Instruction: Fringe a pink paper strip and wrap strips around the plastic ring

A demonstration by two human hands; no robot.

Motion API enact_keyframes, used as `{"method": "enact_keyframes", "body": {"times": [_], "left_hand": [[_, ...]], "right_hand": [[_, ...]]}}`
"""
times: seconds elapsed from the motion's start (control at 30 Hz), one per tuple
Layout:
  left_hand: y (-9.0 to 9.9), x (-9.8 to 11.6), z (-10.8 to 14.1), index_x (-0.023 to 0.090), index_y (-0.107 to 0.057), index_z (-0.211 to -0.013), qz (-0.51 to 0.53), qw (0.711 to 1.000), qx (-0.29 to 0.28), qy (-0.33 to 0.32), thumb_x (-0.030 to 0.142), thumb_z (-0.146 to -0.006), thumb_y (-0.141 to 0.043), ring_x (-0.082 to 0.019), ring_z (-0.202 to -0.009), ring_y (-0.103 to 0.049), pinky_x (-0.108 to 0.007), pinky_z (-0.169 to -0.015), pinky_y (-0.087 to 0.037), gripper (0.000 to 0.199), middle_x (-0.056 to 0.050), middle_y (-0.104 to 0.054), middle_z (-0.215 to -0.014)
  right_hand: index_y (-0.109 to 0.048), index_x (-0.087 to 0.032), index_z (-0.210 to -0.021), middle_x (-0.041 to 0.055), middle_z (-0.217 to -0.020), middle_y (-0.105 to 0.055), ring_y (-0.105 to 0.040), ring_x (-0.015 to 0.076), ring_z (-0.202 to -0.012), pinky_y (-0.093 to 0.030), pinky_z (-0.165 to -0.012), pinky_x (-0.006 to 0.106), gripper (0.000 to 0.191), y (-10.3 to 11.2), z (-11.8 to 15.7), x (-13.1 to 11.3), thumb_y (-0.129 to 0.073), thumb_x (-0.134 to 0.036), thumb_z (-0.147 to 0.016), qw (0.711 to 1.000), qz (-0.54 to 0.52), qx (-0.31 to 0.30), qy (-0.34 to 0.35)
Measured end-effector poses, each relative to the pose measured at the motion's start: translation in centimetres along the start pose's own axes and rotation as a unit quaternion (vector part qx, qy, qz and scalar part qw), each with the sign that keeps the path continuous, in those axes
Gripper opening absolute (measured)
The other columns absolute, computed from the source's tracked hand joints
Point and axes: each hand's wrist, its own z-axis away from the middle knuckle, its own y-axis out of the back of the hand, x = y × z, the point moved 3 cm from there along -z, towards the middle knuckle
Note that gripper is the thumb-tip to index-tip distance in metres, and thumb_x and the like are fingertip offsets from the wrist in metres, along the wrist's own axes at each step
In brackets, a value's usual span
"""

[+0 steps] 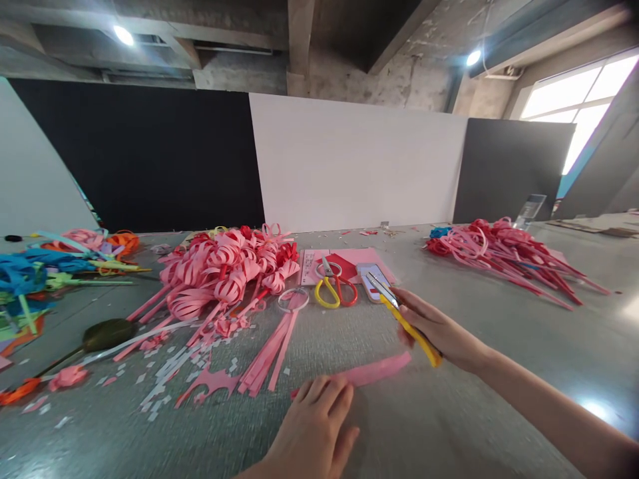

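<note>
My right hand [424, 326] is closed around a yellow utility knife [412, 329], its metal blade end pointing up and left over a phone [375, 282]. On the table, a pink paper strip [382, 369] lies flat, with its left end under or beside the fingers of my left hand [322, 416]. That hand is palm down, fingers lowered onto the table and close together, thumb apart. Scissors [333, 286] with one yellow and one red handle rest on pink sheets [369, 258]. A roll of tape [293, 300] sits at the top of several pink strips [269, 349].
Pink paper flowers [224, 266] are heaped at centre left, above white scraps [167, 379] and a dark green leaf-shaped thing [107, 334]. Blue paper pieces [24, 269] lie far left. More pink strips [504, 253] and a clear bottle [529, 211] are at the right.
</note>
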Motion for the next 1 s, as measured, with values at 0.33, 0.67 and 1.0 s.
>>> {"method": "enact_keyframes", "body": {"times": [0.33, 0.67, 1.0], "left_hand": [[-0.2, -0.1, 0.0, 0.013, -0.044, -0.117, 0.000, 1.000, 0.015, -0.004, 0.022, -0.079, -0.047, -0.022, -0.097, -0.045, -0.037, -0.081, -0.042, 0.039, -0.008, -0.051, -0.111], [-0.1, -0.2, 0.0, 0.016, -0.045, -0.117, 0.008, 1.000, 0.026, 0.000, 0.025, -0.080, -0.047, -0.021, -0.095, -0.045, -0.035, -0.080, -0.042, 0.038, -0.006, -0.053, -0.109], [0.1, -0.1, 0.0, 0.016, -0.044, -0.120, 0.021, 1.000, 0.018, -0.007, 0.025, -0.081, -0.046, -0.021, -0.096, -0.045, -0.037, -0.082, -0.041, 0.040, -0.006, -0.053, -0.112]], "right_hand": [[-0.027, -0.029, -0.130, 0.0027, -0.082, -0.050, -0.038, 0.0094, -0.056, -0.036, -0.048, 0.022, 0.050, -1.7, -0.1, 0.3, -0.039, -0.025, -0.082, 0.990, 0.111, -0.048, 0.076], [-0.034, -0.024, -0.122, 0.0020, -0.080, -0.054, -0.047, 0.0107, -0.060, -0.040, -0.056, 0.023, 0.037, -1.4, 0.2, -0.5, -0.033, -0.025, -0.086, 0.962, 0.241, -0.020, 0.123], [-0.045, -0.025, -0.105, 0.0006, -0.075, -0.059, -0.054, 0.0141, -0.061, -0.035, -0.055, 0.025, 0.022, -1.9, 1.1, -0.4, -0.036, -0.021, -0.085, 0.816, 0.542, 0.002, 0.202]]}}
